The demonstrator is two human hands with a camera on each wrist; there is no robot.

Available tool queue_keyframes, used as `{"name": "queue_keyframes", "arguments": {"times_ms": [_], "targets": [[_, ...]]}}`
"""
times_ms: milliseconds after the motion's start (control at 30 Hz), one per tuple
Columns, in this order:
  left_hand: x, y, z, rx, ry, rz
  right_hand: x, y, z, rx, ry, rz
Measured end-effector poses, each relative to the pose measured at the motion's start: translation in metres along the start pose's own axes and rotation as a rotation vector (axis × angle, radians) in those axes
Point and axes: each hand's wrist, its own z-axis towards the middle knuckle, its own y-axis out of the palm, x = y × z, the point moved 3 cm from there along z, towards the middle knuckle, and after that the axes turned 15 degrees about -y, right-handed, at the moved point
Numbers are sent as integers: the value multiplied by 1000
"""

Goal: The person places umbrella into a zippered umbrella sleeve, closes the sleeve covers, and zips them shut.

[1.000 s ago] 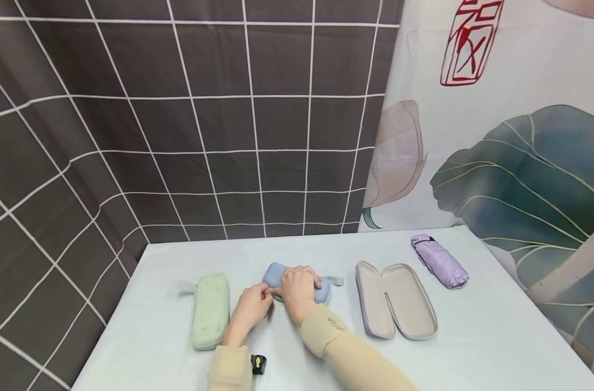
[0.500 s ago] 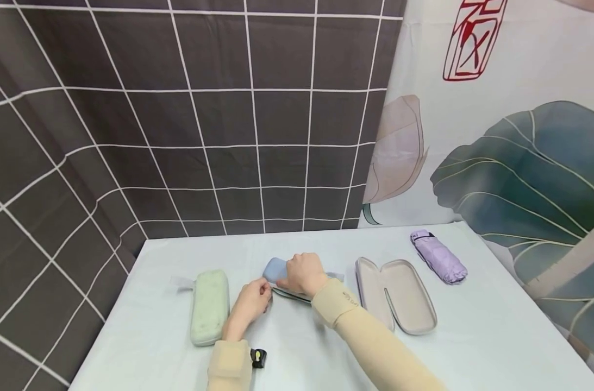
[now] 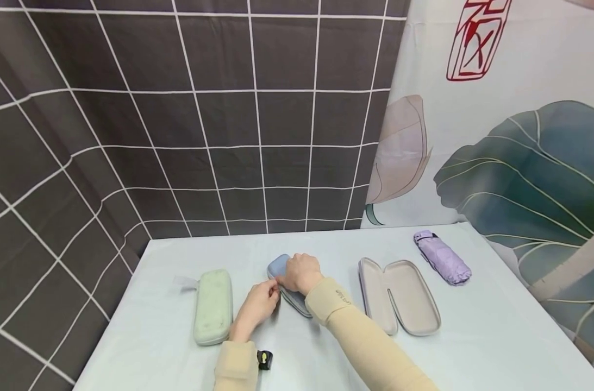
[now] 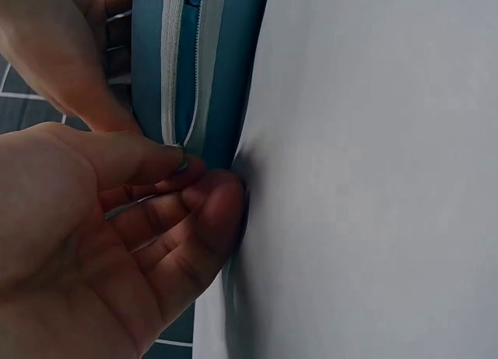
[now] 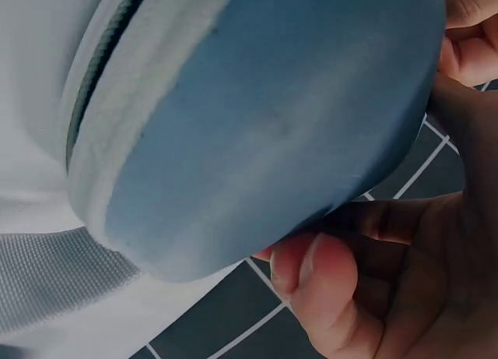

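Note:
A blue zippered case (image 3: 279,265) is on the table between both hands, with a grey strap (image 5: 62,281) at one end. My left hand (image 3: 261,301) pinches the small zip pull (image 4: 183,160) at the case's near left edge, between thumb and finger. In the left wrist view the zip (image 4: 194,71) is parted above the pull, and blue shows between its grey tapes. My right hand (image 3: 302,273) grips the case from above, its fingers (image 5: 331,273) curled at the far side. That hand and sleeve hide much of the case in the head view.
A green case (image 3: 213,307) lies just left of my left forearm. To the right, a case with a beige lining (image 3: 411,298) lies spread wide, and a folded purple umbrella (image 3: 442,258) sits behind it. A dark gridded cloth (image 3: 218,119) hangs behind the table.
The blue case has turned, its right end swinging toward me. My right hand has shifted along it to the right, and a zip line now shows on the near side.

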Motion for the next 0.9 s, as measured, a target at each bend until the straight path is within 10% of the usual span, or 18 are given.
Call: {"name": "queue_keyframes", "arguments": {"times_ms": [900], "targets": [[-2,-3,-3,-204,-26,-29,-3,5,6,87,194,193]]}}
